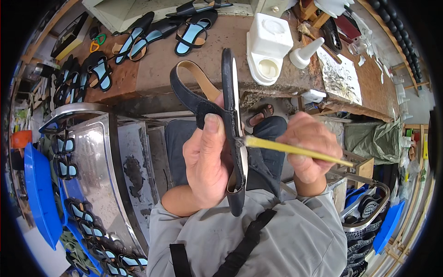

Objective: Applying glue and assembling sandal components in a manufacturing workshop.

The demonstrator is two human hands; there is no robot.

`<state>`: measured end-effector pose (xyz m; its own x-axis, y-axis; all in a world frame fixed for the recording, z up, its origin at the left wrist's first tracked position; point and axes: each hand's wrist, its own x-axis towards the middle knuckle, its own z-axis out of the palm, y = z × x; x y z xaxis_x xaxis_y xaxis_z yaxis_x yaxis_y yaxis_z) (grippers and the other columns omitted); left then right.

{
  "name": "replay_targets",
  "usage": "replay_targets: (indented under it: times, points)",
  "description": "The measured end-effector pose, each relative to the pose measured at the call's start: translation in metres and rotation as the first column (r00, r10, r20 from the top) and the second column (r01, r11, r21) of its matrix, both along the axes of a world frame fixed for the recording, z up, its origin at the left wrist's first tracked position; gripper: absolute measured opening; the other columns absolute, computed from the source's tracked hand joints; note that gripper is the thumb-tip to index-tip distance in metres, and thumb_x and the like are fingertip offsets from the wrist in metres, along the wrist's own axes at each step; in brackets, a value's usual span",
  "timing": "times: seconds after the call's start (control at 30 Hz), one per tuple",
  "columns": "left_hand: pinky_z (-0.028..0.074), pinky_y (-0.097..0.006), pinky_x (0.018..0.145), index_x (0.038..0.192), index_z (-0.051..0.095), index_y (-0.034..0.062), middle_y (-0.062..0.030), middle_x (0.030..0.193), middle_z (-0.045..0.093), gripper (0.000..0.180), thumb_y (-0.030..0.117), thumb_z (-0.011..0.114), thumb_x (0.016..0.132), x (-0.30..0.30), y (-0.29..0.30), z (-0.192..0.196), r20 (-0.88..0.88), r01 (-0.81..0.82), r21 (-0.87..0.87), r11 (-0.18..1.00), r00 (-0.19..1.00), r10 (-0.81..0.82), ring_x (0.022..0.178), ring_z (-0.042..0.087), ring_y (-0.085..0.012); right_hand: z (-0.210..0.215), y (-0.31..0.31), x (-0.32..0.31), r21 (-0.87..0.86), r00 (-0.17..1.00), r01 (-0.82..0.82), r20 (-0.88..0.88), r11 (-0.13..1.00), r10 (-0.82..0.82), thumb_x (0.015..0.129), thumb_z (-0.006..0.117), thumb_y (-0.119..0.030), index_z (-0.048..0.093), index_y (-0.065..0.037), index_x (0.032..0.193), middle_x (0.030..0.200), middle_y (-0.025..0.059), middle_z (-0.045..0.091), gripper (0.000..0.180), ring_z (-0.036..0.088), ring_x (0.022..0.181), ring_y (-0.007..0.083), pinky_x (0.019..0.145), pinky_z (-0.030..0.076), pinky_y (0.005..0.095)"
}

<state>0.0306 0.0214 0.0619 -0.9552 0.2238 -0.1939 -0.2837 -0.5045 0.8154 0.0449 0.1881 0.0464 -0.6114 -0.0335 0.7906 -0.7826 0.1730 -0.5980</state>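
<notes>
My left hand (pixel 205 161) is gripping a black sandal (pixel 230 134) on edge above my lap, while my right hand (pixel 311 147) is pinching a yellow brush (pixel 295 150), its tip touching the sole's edge.

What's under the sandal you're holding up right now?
Below the black sandal in the left hand are dark trousers and a sandalled foot on the floor. The right hand touches a yellow-handled brush to its edge. The sandal hides the lap directly behind it.

Worn on the head, looking steeply down, close over the lap and a cluttered brown wooden workbench (pixel 194 60) ahead.
</notes>
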Motion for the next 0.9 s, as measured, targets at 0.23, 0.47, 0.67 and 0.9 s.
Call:
replay_targets:
  times: [0.23, 0.47, 0.67, 0.9]
  points:
    - [0.042, -0.024, 0.061, 0.105, 0.054, -0.0015, -0.0082, 0.08, 0.058, 0.054, 0.045, 0.027, 0.096, 0.001, -0.001, -0.003, 0.02, 0.023, 0.006, 1.0, 1.0, -0.024, 0.066, 0.053, -0.0123, 0.001, 0.0, 0.003, 0.019, 0.994, 0.035, -0.102, 0.999, -0.033, 0.07, 0.068, -0.003, 0.062, 0.003, 0.084, 0.073, 0.0141, 0.064, 0.017, 0.06, 0.06, 0.0225, 0.051, 0.046, 0.0317]
    - [0.043, -0.024, 0.059, 0.103, 0.055, -0.0014, -0.0089, 0.08, 0.059, 0.053, 0.045, 0.029, 0.095, 0.0, 0.001, -0.004, 0.058, -0.006, 0.01, 1.0, 0.998, 0.005, 0.064, 0.054, -0.0124, -0.002, -0.002, 0.007, -0.081, 0.999, -0.001, 0.053, 0.997, 0.005, 0.069, 0.07, -0.002, 0.063, 0.004, 0.082, 0.073, 0.0149, 0.065, 0.017, 0.061, 0.059, 0.0234, 0.051, 0.045, 0.0318]
    - [0.042, -0.023, 0.058, 0.103, 0.055, -0.0009, -0.0081, 0.079, 0.059, 0.052, 0.044, 0.03, 0.095, -0.003, -0.007, -0.011, -0.013, 0.029, -0.04, 0.999, 0.999, -0.03, 0.063, 0.054, -0.0116, -0.006, -0.008, 0.018, -0.105, 0.987, -0.104, 0.11, 0.989, 0.116, 0.068, 0.071, -0.003, 0.063, 0.004, 0.08, 0.072, 0.0137, 0.064, 0.016, 0.062, 0.058, 0.0221, 0.051, 0.045, 0.0304]
    - [0.042, -0.023, 0.058, 0.103, 0.055, -0.0011, -0.008, 0.078, 0.058, 0.052, 0.044, 0.03, 0.096, -0.003, -0.004, -0.005, 0.035, 0.012, 0.041, 0.999, 0.999, -0.013, 0.063, 0.053, -0.0112, -0.007, 0.0, 0.024, -0.158, 0.964, -0.184, 0.163, 0.97, 0.21, 0.068, 0.07, -0.004, 0.063, 0.004, 0.076, 0.07, 0.0135, 0.064, 0.014, 0.062, 0.057, 0.0225, 0.05, 0.045, 0.0315]
